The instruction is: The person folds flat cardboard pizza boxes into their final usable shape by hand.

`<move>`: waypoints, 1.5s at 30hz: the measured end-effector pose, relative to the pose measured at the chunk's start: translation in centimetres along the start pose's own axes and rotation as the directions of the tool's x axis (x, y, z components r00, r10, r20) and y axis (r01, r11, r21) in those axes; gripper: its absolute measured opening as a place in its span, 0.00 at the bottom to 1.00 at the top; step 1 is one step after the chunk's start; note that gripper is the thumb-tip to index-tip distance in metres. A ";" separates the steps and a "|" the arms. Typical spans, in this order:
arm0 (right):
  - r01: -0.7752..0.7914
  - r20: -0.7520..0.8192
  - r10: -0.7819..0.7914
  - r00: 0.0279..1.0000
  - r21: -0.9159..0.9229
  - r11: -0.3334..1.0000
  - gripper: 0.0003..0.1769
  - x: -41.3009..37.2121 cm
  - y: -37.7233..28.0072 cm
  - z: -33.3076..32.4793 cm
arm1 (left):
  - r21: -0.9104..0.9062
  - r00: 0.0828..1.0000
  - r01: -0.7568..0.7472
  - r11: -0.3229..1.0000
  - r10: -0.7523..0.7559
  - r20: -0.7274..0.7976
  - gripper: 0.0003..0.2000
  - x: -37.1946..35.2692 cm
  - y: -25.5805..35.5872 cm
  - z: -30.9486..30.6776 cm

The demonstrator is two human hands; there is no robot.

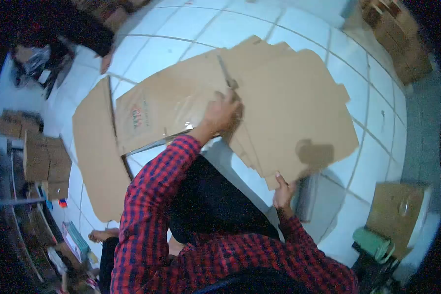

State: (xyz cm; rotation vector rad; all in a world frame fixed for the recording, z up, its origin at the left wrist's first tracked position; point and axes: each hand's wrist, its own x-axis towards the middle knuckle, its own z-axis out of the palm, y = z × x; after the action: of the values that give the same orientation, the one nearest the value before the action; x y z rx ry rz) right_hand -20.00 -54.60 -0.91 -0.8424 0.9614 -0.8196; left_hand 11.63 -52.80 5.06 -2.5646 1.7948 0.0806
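Note:
Large flat cardboard sheets (294, 103) lie stacked and fanned on the floor in front of me. My right hand (283, 193) pinches the stack's near corner, thumb on top and fingers underneath. My left hand (223, 113) has curled fingers at the stack's left side, where it meets a printed cardboard panel (171, 100) with shiny clear film or tape over it. A thin grey strip-shaped thing (225, 71) extends just beyond the left fingertips; I cannot tell whether that hand grips it. Another cardboard flap (93, 147) spreads out farther left.
White floor tiles (157, 54) surround the cardboard. Beside my right wrist stands a grey cylinder (306, 198). Cardboard boxes (44, 159) are stacked at left, near a shelf (14, 201). At lower right are a green rolled item (372, 242) and a cardboard piece (397, 210).

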 end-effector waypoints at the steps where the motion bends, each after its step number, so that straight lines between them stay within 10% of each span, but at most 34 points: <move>1: 0.048 0.028 -0.047 0.999 -0.036 0.998 0.30 0.0 0.1 0.0 | 0.074 0.986 -0.057 0.996 0.068 -0.155 0.16 -0.2 0.1 0.7; 13: -0.044 -0.077 0.046 0.996 0.024 0.999 0.38 -0.8 -0.1 1.0 | 0.506 0.870 -0.232 0.831 0.410 -0.274 0.11 0.9 -0.7 1.8; 19: -0.038 -0.079 0.032 0.996 -0.074 0.997 0.29 -0.4 0.3 0.2 | 0.330 0.918 -0.346 0.878 0.390 -0.077 0.11 1.2 -1.0 1.5; 24: -0.032 0.086 0.031 0.996 0.004 0.999 0.35 -0.5 -0.1 0.3 | 0.344 0.907 -0.267 0.900 0.355 -0.226 0.08 2.3 -0.7 2.3; 30: 0.124 -0.081 -0.130 0.988 -0.069 0.990 0.27 -0.8 0.1 0.9 | 0.138 0.921 -0.383 0.913 0.366 0.135 0.07 2.5 -0.2 -1.7; 34: 0.085 -0.022 -0.087 0.996 -0.075 0.994 0.26 -1.0 0.0 0.8 | 0.332 0.836 -0.441 0.834 0.516 -0.187 0.06 1.3 -2.3 -2.3; 45: 0.056 0.099 -0.032 0.995 -0.249 0.967 0.22 -1.0 1.9 0.8 | 0.197 0.896 -0.413 0.889 0.436 -0.088 0.07 0.6 -0.8 -0.5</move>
State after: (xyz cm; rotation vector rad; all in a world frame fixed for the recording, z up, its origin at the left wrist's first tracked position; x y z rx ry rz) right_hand -19.25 -52.71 -1.99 -1.1160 0.9782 -0.6977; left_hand 12.55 -53.08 5.49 -2.0612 2.2695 -0.2370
